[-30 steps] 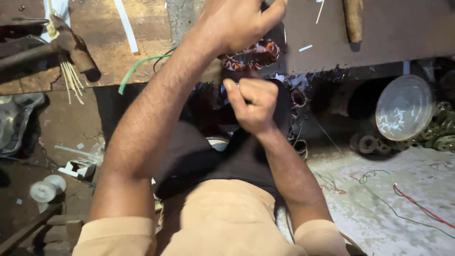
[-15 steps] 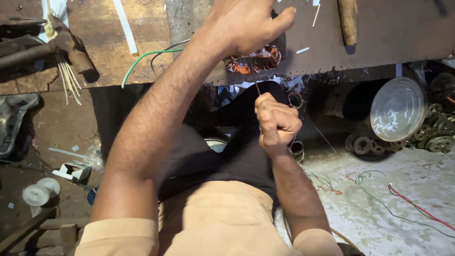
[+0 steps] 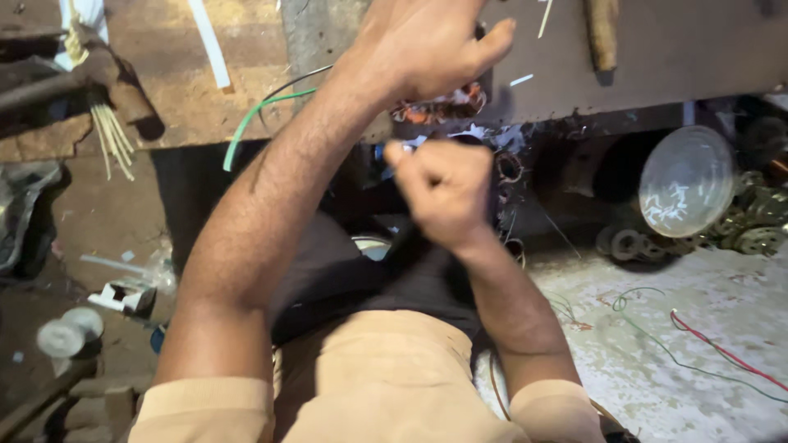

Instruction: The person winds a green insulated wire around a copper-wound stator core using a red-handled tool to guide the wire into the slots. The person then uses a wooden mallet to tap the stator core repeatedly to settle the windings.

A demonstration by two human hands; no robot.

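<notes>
Pressing down at top centre, the left hand (image 3: 427, 49) held the copper coil (image 3: 439, 105) under its palm, while the right hand (image 3: 443, 193), a closed fist below, seemed to pinch a thin wire; a hard pull could have snapped it.

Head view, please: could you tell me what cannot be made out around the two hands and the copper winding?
- Copper winding: mostly hidden beneath the left hand; its shape is unclear.
- Left hand: upper part cut off by the top edge.
- Right hand: fist closed and motion-blurred; what it grips is too small to tell.
- Wooden handle: its top is cut off by the frame edge.
</notes>
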